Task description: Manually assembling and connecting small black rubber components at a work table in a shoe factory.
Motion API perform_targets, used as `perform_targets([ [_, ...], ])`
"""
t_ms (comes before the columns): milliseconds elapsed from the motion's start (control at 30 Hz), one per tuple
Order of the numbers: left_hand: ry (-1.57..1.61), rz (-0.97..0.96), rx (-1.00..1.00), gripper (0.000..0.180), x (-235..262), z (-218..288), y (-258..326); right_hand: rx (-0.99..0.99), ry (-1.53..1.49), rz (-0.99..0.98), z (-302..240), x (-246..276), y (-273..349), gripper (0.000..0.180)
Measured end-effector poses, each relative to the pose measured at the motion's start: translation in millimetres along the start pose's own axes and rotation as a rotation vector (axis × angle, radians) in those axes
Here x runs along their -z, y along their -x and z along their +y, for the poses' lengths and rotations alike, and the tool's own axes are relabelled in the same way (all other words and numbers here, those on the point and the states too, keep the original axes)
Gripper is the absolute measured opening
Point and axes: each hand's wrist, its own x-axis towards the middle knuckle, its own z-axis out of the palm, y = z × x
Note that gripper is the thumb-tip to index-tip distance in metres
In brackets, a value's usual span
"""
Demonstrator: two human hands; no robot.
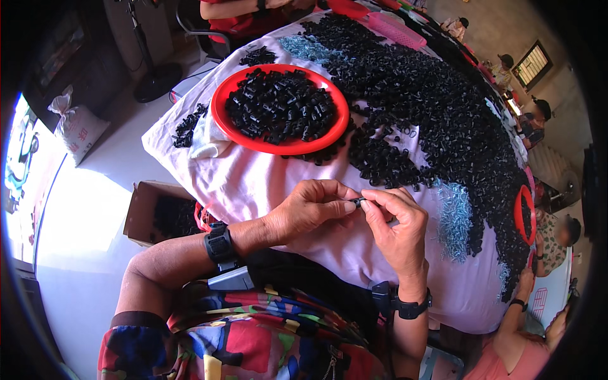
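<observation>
Above the near side of the cloth-covered table, my two hands meet fingertip to fingertip. Between them is a small black plastic part [356, 202], mostly hidden by the fingers. My left hand [316, 204] pinches it with thumb and forefinger from the left. From the right, my right hand [400, 221] grips its other end the same way. Just beyond my hands stands a round red basin [278, 149] heaped with similar black parts [278, 104]. Loose black parts [386, 158] lie on the cloth between the basin and the large pile.
A wide heap of black parts [437, 95] covers the far and right table. Small pale-blue pieces, perhaps screws [455, 215], lie beside it. A cardboard box [140, 218] with black parts stands at the left, near a white sack [82, 133]. Several people sit around the table.
</observation>
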Motion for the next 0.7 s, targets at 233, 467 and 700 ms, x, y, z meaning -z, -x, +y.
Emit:
perform_targets([
  [233,0.018,0.002,-0.003,0.026,2.5,0.0,0.7,-0.053,-0.034,-0.012,-6.5,-0.4,0.5,0.018],
  [467,-0.114,-0.012,-0.004,0.029,2.4,1.8,0.4,-0.031,-0.003,-0.004,-3.8,0.1,2.5,0.017],
  [700,-0.112,-0.023,-0.031,0.024,2.3,3.3,-0.3,-0.229,-0.115,-0.026,-5.3,0.9,5.2,0.016],
])
